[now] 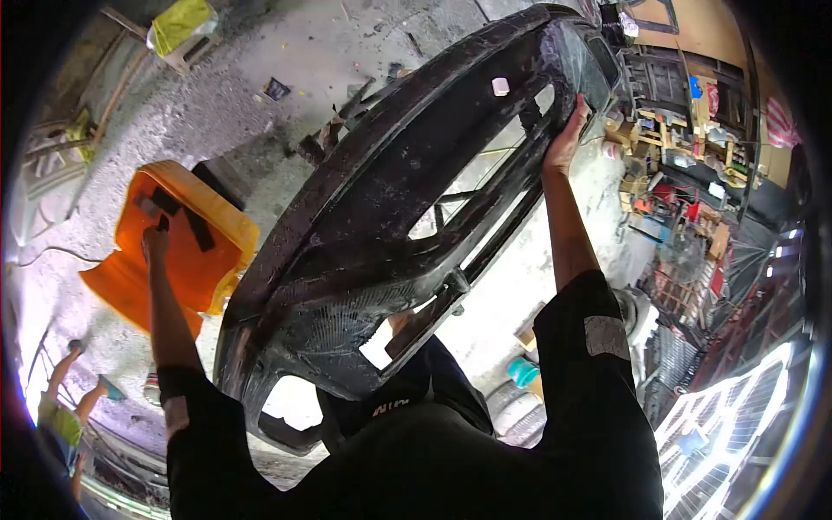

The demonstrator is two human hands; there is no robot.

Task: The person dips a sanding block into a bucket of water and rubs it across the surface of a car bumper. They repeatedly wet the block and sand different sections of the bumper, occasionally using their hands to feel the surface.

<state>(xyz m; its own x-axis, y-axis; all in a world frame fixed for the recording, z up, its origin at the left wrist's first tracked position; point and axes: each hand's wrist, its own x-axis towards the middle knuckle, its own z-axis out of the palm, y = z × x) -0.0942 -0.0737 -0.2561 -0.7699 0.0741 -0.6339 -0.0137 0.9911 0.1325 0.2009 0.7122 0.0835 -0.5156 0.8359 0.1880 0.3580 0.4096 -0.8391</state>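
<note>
A large black car bumper (390, 165) stretches diagonally in front of me, its surface scuffed and dusty, with several openings through it. My right hand (565, 146) grips its upper right edge, thumb up and the other fingers hidden behind the rim. To the left, my left hand (155, 244) reaches over an orange plastic container (173, 282) with a curved wall. Its fingers are closed at a small dark piece whose kind I cannot make out. Dark strips (199, 232) lie inside the container just beyond the fingertips. A small whitish block (500, 87) sits on the bumper.
Debris (276, 89) dots the dusty concrete floor. A stool with a yellow cover (180, 28) stands at the upper left. Another person (65, 416) is at the lower left. Cluttered boxes and tools (685, 173) fill the right side. A teal container (523, 373) sits low near me.
</note>
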